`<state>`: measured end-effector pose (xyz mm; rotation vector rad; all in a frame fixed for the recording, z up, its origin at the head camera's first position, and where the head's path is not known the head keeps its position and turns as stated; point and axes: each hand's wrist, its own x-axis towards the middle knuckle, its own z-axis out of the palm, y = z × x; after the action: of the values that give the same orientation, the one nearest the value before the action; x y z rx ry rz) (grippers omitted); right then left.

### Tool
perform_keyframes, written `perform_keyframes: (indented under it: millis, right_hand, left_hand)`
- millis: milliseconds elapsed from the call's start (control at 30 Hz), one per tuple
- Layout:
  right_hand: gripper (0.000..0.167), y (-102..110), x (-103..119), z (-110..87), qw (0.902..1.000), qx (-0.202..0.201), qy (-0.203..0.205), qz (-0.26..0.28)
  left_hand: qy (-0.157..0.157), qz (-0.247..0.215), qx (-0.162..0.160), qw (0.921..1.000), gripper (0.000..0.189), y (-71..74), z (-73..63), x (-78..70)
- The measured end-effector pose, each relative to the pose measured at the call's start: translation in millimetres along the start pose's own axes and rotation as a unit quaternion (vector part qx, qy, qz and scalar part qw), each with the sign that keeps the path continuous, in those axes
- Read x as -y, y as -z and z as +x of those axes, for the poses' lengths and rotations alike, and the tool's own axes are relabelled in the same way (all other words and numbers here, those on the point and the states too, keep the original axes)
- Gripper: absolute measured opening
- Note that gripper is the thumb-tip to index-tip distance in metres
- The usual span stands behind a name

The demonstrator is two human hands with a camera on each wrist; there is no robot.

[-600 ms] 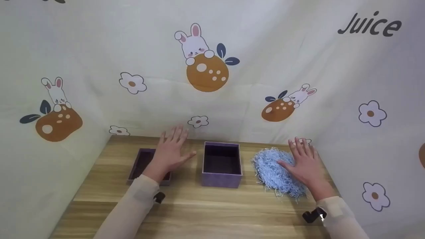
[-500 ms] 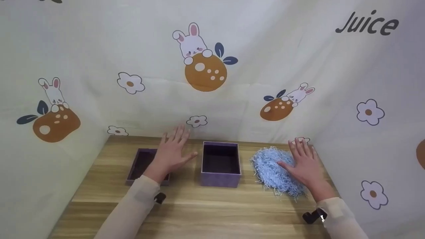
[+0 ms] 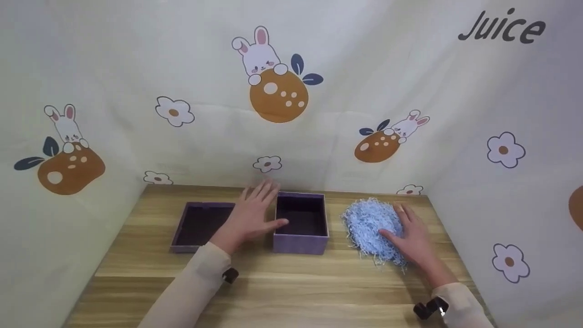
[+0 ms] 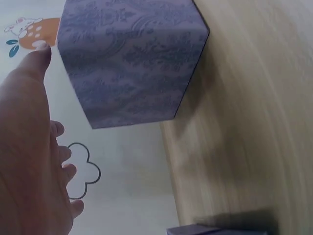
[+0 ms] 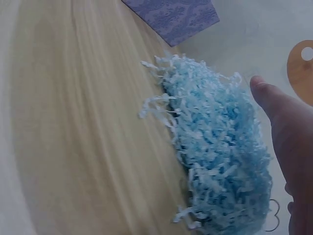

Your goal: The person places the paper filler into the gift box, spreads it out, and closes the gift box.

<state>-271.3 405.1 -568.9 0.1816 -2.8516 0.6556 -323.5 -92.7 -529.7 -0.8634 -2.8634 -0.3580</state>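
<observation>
An open purple box (image 3: 300, 244) with a dark inside stands mid-table; its embossed pattern shows in the left wrist view. My left hand (image 3: 250, 214), fingers straight and thumb spread, is at the box's left side, the thumb overlapping its rim in the head view. To the right lies a heap of light blue shredded paper (image 3: 371, 230). My right hand (image 3: 413, 237) is at the heap's right edge, fingers extended and thumb (image 5: 274, 98) over the paper. Neither hand holds anything.
A shallow purple lid or tray (image 3: 193, 225) lies left of the box, partly behind my left forearm. The wooden table (image 3: 273, 291) is bounded at the back and sides by a pale curtain (image 3: 205, 150) printed with rabbits and oranges.
My left hand has moved right, from over the shallow lid to the box's side. My right hand has come slightly down and left, closer to the shredded paper.
</observation>
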Motion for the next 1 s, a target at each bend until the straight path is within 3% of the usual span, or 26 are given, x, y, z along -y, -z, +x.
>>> perform_keyframes:
  millis: [300,500,667,800,1000]
  right_hand:
    - [0.106,-20,1,-6.9,0.9973,-0.004,-0.038,0.063]
    - [0.113,-33,0,-6.8,0.996,0.001,-0.061,0.065]
    - [0.116,-40,-5,-5.6,0.9964,0.003,-0.062,0.058]
    - [0.113,-44,-8,-4.6,0.9963,-0.006,-0.061,0.06]
    - [0.107,-48,-12,-4.9,0.9954,-0.029,-0.06,0.069]
  left_hand:
    - [-0.022,-0.091,0.028,0.9952,0.127,-8.0,0.9,-5.9]
    - [0.004,-0.198,0.067,0.9779,0.138,-12.3,-0.8,-9.2]
    - [0.019,-0.254,0.073,0.9644,0.14,-12.7,-1.9,-9.9]
    - [0.016,-0.274,0.071,0.959,0.136,-14.1,-2.9,-8.9]
    - [0.012,-0.283,0.06,0.957,0.13,-18.6,-2.8,-7.8]
